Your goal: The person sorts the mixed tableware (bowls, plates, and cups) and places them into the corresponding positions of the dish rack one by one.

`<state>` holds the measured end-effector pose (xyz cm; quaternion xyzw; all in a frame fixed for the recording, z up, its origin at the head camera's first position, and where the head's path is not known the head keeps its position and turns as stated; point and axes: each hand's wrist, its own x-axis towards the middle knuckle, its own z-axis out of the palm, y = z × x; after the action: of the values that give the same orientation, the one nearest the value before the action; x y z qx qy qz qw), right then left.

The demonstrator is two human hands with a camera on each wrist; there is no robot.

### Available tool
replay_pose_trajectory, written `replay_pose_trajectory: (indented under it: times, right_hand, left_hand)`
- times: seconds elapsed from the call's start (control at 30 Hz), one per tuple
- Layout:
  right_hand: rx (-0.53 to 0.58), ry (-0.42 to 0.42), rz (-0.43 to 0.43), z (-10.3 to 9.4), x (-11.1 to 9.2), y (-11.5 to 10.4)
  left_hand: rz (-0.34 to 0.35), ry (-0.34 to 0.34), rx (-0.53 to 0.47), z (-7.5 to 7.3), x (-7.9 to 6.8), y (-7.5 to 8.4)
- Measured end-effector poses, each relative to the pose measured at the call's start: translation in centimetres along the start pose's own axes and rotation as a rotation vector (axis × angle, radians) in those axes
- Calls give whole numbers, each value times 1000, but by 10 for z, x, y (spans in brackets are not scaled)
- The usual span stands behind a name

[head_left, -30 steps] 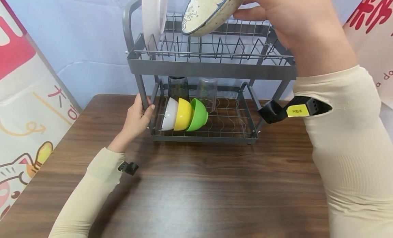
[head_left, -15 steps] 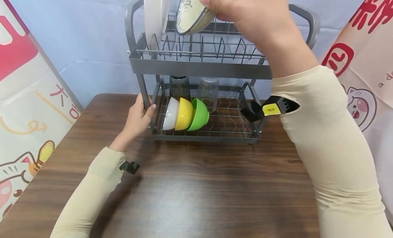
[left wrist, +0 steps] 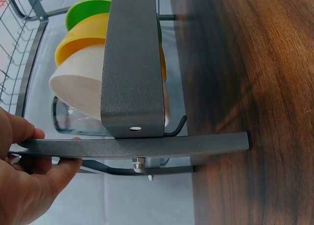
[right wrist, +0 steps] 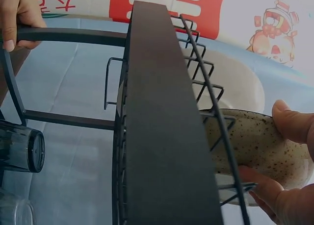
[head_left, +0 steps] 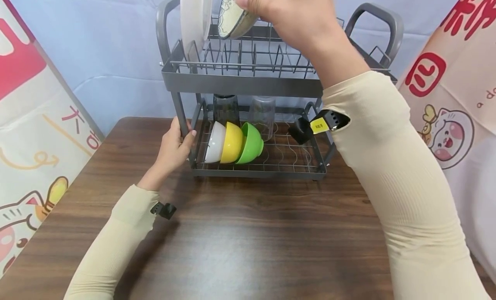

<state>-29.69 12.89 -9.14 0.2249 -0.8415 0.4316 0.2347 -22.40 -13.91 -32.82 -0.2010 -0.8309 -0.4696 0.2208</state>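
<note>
My right hand (head_left: 306, 22) pinches a speckled bowl (head_left: 231, 17) between thumb and fingers, over the upper tier of the grey dish rack (head_left: 248, 82). The bowl is tilted on its side, its blue-patterned inside facing left. In the right wrist view, its brown-flecked underside (right wrist: 252, 141) shows behind the wire dividers; whether it touches them I cannot tell. To the left of it, white plates (head_left: 193, 20) stand upright in the rack. My left hand (head_left: 174, 147) grips the rack's front left leg, its thumb on the near side.
On the lower tier, a white bowl (head_left: 215, 145), a yellow bowl (head_left: 231, 144) and a green bowl (head_left: 252, 144) lean in a row. Behind them stand a dark glass (head_left: 226, 109) and a clear glass (head_left: 263, 115). The rack is on a brown wooden table (head_left: 252, 231).
My right hand has moved left with the bowl, bringing it closer to the white plates. The bowl has turned more upright. My left hand stays on the rack leg.
</note>
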Motion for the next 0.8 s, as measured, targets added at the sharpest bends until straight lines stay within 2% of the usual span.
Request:
replay_pose_trajectory:
  times: [0.1,0.2,0.3,0.43,0.6,0.67,0.8]
  right_hand:
    - [19,-16,30,0,-17,-20]
    - [24,-19,42,1,-25,-30]
    - [13,-15,33,3,-26,-29]
    - [-63,-14,1,7,-24,-24]
    - [-48,-25,6,10,-21,-18]
    - [-4,-28,23,10,-20,-17]
    - [-53,-34,33,10,-28,-29]
  left_hand:
    - [-2,0,-1,1,0,0]
    - [6,1,-3,1,0,0]
    - [10,3,-13,1,-1,0]
    - [8,8,-12,1,-1,1]
    - [14,9,-11,2,-2,2]
    - [15,12,-10,2,-2,2]
    - [19,14,-8,3,-2,2]
